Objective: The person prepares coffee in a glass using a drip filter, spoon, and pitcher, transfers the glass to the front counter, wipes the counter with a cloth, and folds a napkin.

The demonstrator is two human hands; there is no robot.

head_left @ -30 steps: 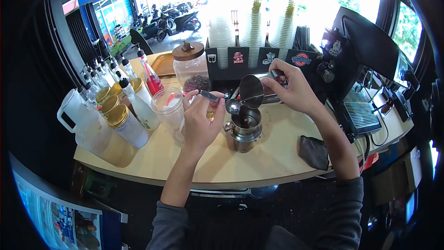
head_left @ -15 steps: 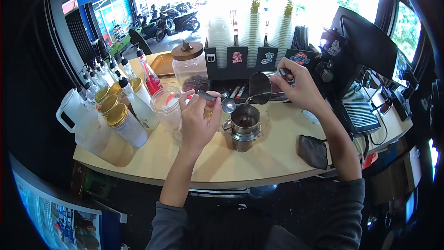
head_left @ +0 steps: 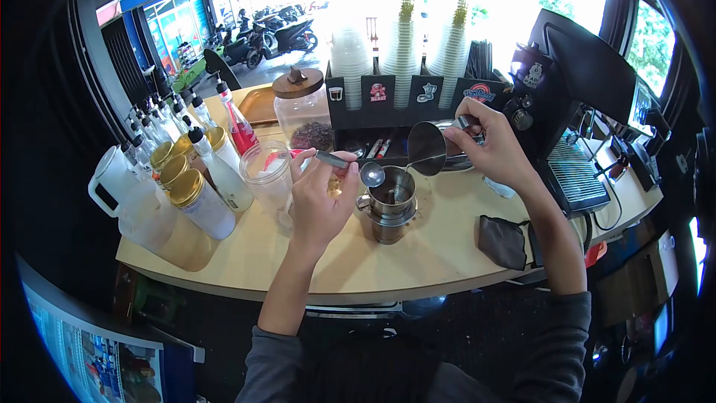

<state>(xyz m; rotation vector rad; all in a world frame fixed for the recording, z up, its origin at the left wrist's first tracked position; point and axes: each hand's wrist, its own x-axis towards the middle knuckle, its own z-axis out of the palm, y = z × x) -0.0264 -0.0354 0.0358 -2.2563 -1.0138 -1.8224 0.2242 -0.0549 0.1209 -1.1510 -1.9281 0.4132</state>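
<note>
1. Several gold-lidded jars [head_left: 198,195] stand together at the far left of my view, just beside a white pitcher [head_left: 112,179].
2. Next along the counter [head_left: 358,269], I see a clear jar [head_left: 266,179] with its mouth uncovered, near the person's left wrist.
3. The left forearm [head_left: 293,287] rises from the lower edge, leaning slightly right. At its end, the left hand [head_left: 322,198] is raised above the counter with its back toward me.
4. Its thumb and fingers are pinched together on the handle of a spoon [head_left: 371,175], which slants down to the right. The bowl hangs at the upper left of the steel vessel's mouth; I can't judge whether they touch.
5. That steel vessel [head_left: 391,205] stands upright on the counter, between the two forearms.
6. Above and to the right of it, I find a steel jug [head_left: 427,151] held clear of the counter and tipped left, its lip over the vessel's right side.
7. The right hand [head_left: 488,142] has its fingers curled firmly around the jug's handle, the thumb pointing toward the body. The wrist sits higher than the elbow, and the right forearm [head_left: 550,231] slopes down to the right.
8. Left of that forearm, I spot a dark folded cloth [head_left: 501,242] on the counter.
</note>
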